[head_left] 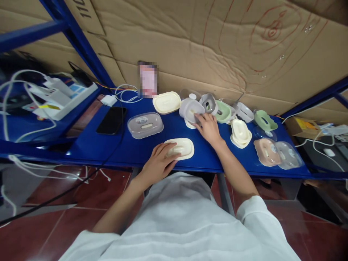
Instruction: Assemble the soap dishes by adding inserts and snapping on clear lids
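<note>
left hand (157, 165) on cream dish (186, 145), right hand (210, 127) at lilac dish (190, 108)

the cream dish lies near the front edge of the blue table (203, 156), its left end held between the bent fingers and the thumb; the right fingers are curled onto the rim of the lilac dish, farther back, but whether they grip it i cannot tell. both dishes look like thin plastic, so i judge them light, rather stiff and a little slippery; the rim or the short end should be the good place to hold, without hard pressing. the table surface seems smooth, with a clear-covered box (145, 125) and a black phone (112, 120) at left. behind stands cardboard (168, 43); below are red tiles (89, 199).
</note>
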